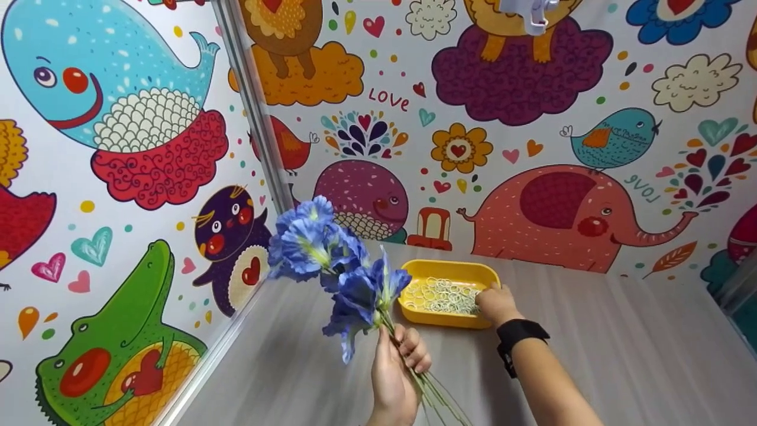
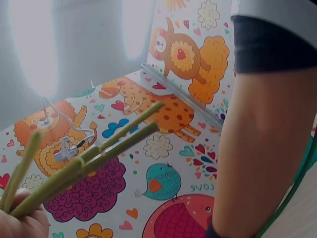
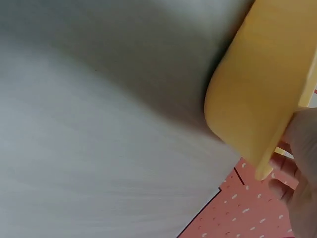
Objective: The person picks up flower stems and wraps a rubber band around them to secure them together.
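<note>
My left hand (image 1: 395,378) grips a bunch of blue artificial flowers (image 1: 358,287) by the upper part of their green stems (image 2: 94,161). The blooms lean up and to the left in the head view, and the stem ends trail toward the lower right. My right hand (image 1: 497,303) is at the right end of a yellow plastic basin (image 1: 452,320), reaching over its rim. Small pale rubber bands (image 1: 443,296) lie loose inside. In the right wrist view some fingers (image 3: 285,191) are bent near the rim; what the thumb and index fingertips touch is hidden.
The basin stands on a grey wood-grain table (image 1: 284,355) near the back wall. Cartoon-printed panels (image 1: 355,77) enclose the back and left, with a metal post (image 1: 257,106) at their corner. A white clip-like fitting (image 1: 535,15) hangs on the back panel.
</note>
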A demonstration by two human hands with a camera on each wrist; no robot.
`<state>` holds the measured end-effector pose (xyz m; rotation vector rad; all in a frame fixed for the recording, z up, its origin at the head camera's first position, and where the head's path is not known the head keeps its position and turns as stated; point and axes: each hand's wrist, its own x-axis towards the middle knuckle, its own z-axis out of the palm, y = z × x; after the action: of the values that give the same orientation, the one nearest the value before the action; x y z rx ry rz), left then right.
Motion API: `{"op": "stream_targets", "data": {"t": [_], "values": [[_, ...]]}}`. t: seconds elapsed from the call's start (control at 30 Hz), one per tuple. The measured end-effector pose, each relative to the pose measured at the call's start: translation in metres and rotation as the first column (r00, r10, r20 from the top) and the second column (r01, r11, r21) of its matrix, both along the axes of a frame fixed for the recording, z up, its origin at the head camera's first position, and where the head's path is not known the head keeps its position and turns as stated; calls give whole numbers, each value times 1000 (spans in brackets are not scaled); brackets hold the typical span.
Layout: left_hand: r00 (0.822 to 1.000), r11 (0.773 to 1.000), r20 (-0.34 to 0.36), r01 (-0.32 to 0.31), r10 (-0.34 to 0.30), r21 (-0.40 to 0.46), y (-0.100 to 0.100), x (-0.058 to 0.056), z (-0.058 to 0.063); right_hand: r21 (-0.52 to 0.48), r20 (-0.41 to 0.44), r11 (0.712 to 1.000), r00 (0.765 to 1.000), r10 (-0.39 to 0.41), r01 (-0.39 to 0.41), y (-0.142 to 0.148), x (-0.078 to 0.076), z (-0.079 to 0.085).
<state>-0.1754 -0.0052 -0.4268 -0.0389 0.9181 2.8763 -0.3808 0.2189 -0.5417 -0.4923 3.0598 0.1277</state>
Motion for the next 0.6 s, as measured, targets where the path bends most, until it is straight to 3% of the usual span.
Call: {"op": "stream_targets", "data": {"t": [0.17, 0.33, 0.47, 0.6], "values": [[999, 998, -51, 17, -14, 66, 7, 8, 1, 106, 41, 994, 999, 18, -22, -2, -5, 3], [986, 993, -156, 73, -58, 90, 8, 13, -1, 148, 57, 988, 998, 28, -36, 2, -10, 1], [969, 985, -233, 115, -84, 125, 9, 16, -3, 147, 6, 987, 998, 59, -59, 7, -14, -5], [967, 984, -239, 120, -85, 134, 8, 16, -4, 126, -54, 988, 994, 96, -88, 8, -19, -10]]}}
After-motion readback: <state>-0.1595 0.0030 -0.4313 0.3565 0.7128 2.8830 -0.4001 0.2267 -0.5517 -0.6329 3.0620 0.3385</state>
